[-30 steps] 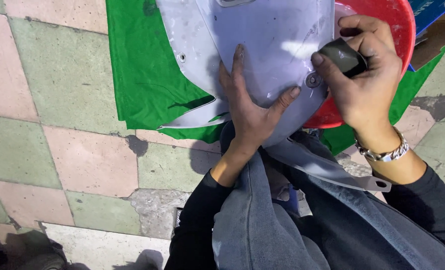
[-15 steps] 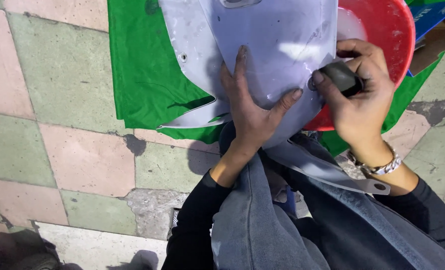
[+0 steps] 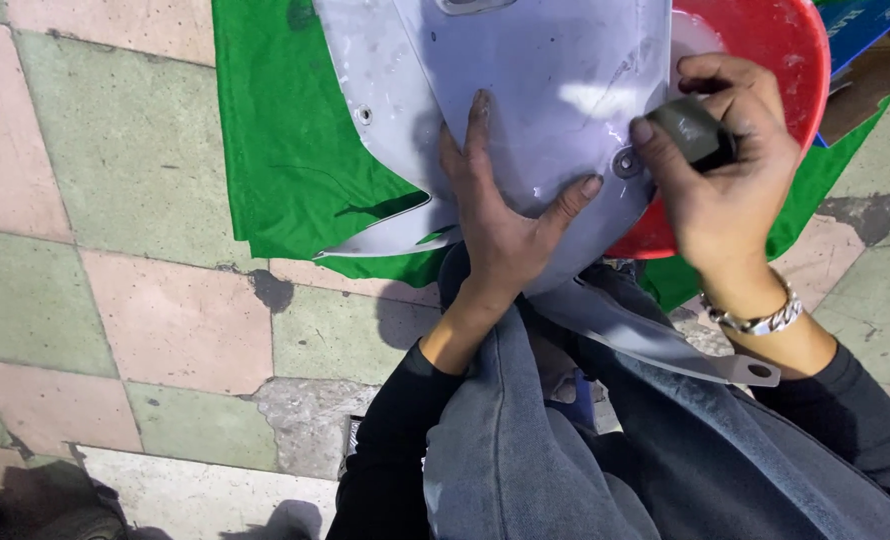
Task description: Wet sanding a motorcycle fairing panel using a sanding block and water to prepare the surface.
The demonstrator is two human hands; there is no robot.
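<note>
Grey panel braced at frame centre
Left hand spread flat steadies it — right hand grips a dark pad against its edge.

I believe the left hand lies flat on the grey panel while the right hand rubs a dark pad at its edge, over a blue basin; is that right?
Nearly: the head view shows the basin is red, not blue. The left hand does lie flat on the grey panel, and the right hand holds the dark pad at its edge.
</note>
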